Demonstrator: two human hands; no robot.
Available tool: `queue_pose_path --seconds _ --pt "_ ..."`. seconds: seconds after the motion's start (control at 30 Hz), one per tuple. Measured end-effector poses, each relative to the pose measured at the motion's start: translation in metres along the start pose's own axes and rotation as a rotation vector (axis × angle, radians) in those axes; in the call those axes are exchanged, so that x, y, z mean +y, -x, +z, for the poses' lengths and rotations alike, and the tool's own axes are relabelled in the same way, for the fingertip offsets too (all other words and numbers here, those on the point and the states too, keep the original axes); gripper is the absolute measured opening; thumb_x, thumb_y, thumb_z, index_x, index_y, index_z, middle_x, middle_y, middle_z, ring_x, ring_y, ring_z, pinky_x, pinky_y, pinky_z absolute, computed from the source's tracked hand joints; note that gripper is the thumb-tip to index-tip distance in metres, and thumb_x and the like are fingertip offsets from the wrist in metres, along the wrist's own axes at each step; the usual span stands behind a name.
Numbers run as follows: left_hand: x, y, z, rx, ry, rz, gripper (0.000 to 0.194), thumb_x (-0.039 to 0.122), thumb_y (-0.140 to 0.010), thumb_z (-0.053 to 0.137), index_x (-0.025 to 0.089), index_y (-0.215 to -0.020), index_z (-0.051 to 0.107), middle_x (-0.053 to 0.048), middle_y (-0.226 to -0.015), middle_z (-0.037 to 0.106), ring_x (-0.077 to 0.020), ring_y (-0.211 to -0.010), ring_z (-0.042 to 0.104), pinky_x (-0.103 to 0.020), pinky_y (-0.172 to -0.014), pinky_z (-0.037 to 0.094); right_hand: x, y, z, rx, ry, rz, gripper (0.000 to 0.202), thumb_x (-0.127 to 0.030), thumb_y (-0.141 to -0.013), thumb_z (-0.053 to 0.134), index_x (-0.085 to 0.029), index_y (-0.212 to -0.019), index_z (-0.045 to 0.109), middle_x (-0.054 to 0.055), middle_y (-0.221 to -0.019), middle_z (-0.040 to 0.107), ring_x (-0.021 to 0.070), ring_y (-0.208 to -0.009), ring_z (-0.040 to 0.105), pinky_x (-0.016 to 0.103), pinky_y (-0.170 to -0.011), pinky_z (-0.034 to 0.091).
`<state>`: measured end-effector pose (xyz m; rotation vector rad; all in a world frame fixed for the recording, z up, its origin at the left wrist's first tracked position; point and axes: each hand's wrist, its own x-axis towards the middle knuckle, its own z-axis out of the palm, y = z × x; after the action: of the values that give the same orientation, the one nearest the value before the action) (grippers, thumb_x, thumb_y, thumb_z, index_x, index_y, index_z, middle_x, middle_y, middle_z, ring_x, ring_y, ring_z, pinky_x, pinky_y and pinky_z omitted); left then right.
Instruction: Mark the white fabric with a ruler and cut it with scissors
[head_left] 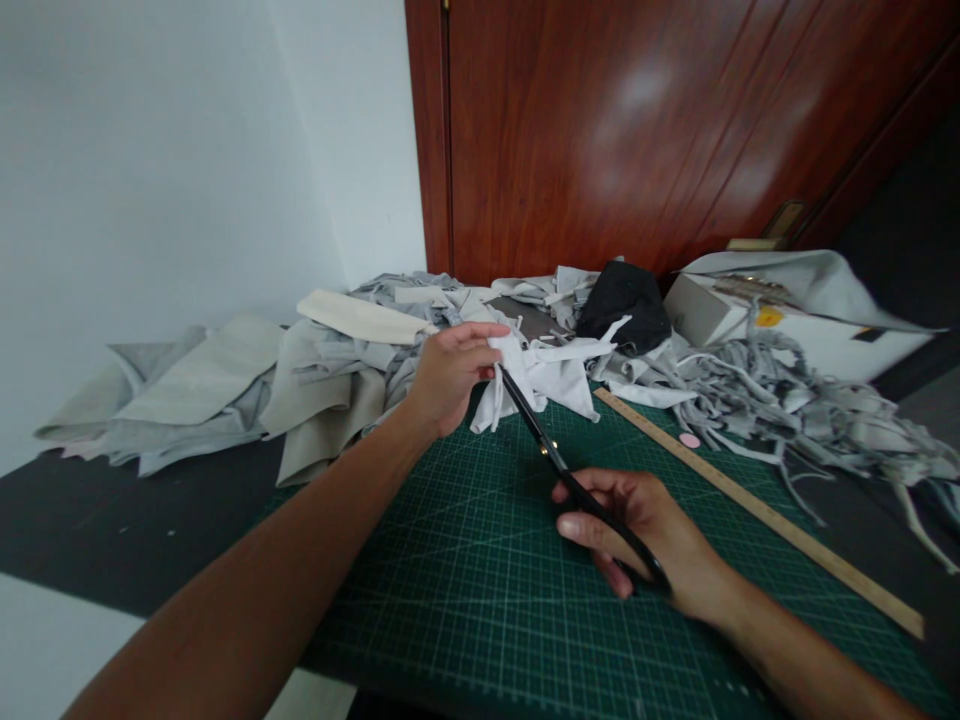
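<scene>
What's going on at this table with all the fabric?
A person's left hand pinches a piece of white cloth, while the right hand holds black scissors, their tip at the cloth near the left fingers. This happens above a green gridded cutting mat. A long wooden ruler lies to the right, beside a tangle of grey fabric strips. Larger grey and cream pieces are heaped on the left.

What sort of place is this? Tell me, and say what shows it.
Probably a sewing or craft workspace, perhaps in a home, though that part is a guess. What shows it: the green gridded cutting mat, the long ruler lying on it, and the heaped fabric pieces.
</scene>
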<state>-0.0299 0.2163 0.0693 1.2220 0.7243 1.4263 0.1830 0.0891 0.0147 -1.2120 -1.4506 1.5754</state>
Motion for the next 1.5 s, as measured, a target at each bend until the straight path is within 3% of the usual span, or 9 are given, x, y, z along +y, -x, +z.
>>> queue_pose_path --seconds 0.1,0.47,0.63,0.83,1.0,1.23,1.37,1.5 --pt "-0.0026 -0.0006 -0.0006 0.032 -0.013 0.002 0.019 0.012 -0.068 0.081 0.013 -0.086 0.077 -0.004 -0.074 0.070 -0.0114 -0.065 0.057 -0.028 -0.062 0.042 0.0019 -0.0005 0.0001 -0.006 0.006 0.002 0.049 -0.048 -0.074 0.095 -0.017 -0.103 0.069 -0.009 -0.049 0.060 0.0067 -0.031 0.047 0.016 -0.034 0.034" --pt "0.0021 -0.0006 -0.0026 0.017 -0.034 -0.025 0.020 0.007 -0.071 0.076 0.015 -0.090 0.078 -0.004 -0.077 0.069 -0.0128 -0.071 0.060 -0.029 -0.070 0.048 -0.0045 0.0000 0.0010 0.018 0.012 0.016 0.053 -0.052 -0.069 0.097 -0.018 -0.100 0.069 -0.009 -0.048 0.059 0.0075 -0.031 0.046 0.017 -0.033 0.033" --pt "0.0025 0.0002 -0.0021 0.013 -0.036 -0.030 0.031 0.004 -0.068 0.073 0.013 -0.098 0.077 -0.002 -0.072 0.067 -0.0130 -0.070 0.059 -0.029 -0.070 0.048 -0.0023 -0.0009 0.0007 0.027 -0.001 0.007 0.054 -0.051 -0.070 0.097 -0.017 -0.101 0.069 -0.009 -0.047 0.059 0.0070 -0.031 0.047 0.016 -0.033 0.031" --pt "0.0014 0.0003 -0.0019 0.007 0.027 -0.022 0.048 -0.001 -0.062 0.072 0.011 -0.108 0.071 -0.006 -0.084 0.076 -0.0163 -0.077 0.067 -0.030 -0.072 0.049 -0.0020 -0.0007 0.0002 0.030 -0.001 0.005 0.055 -0.052 -0.070 0.097 -0.016 -0.101 0.069 -0.009 -0.046 0.059 0.0072 -0.031 0.048 0.015 -0.034 0.032" --pt "0.0004 0.0007 -0.0015 -0.064 0.103 -0.026 0.055 -0.001 -0.058 0.072 0.011 -0.111 0.072 -0.008 -0.093 0.079 -0.0175 -0.086 0.069 -0.031 -0.080 0.051 -0.0009 -0.0002 -0.0006 0.034 -0.006 -0.023 0.054 -0.053 -0.072 0.096 -0.016 -0.100 0.069 -0.008 -0.047 0.059 0.0072 -0.032 0.048 0.015 -0.034 0.032" --pt "-0.0033 0.0010 0.0023 0.026 0.096 -0.006 0.032 0.017 -0.070 0.085 0.013 -0.102 0.081 -0.002 -0.076 0.070 -0.0098 -0.069 0.054 -0.027 -0.067 0.042 -0.0045 0.0000 0.0015 0.038 0.004 0.003 0.058 -0.054 -0.069 0.096 -0.015 -0.100 0.066 -0.009 -0.046 0.058 0.0064 -0.032 0.047 0.015 -0.034 0.031" --pt "-0.0030 0.0012 0.0022 0.016 0.113 -0.037 0.034 0.009 -0.069 0.085 0.015 -0.102 0.081 0.002 -0.067 0.064 -0.0089 -0.064 0.051 -0.027 -0.067 0.042 -0.0056 0.0004 0.0016 0.029 0.019 -0.016 0.062 -0.061 -0.071 0.093 -0.014 -0.101 0.065 -0.009 -0.046 0.057 0.0063 -0.032 0.046 0.015 -0.035 0.031" --pt "-0.0021 -0.0003 0.0006 0.016 0.168 -0.060 0.030 0.004 -0.074 0.079 0.013 -0.103 0.081 0.000 -0.073 0.066 -0.0100 -0.070 0.055 -0.029 -0.074 0.045 -0.0054 0.0013 0.0001 -0.006 0.024 -0.061 0.062 -0.067 -0.078 0.085 -0.014 -0.103 0.065 -0.008 -0.045 0.056 0.0055 -0.032 0.044 0.015 -0.035 0.030"
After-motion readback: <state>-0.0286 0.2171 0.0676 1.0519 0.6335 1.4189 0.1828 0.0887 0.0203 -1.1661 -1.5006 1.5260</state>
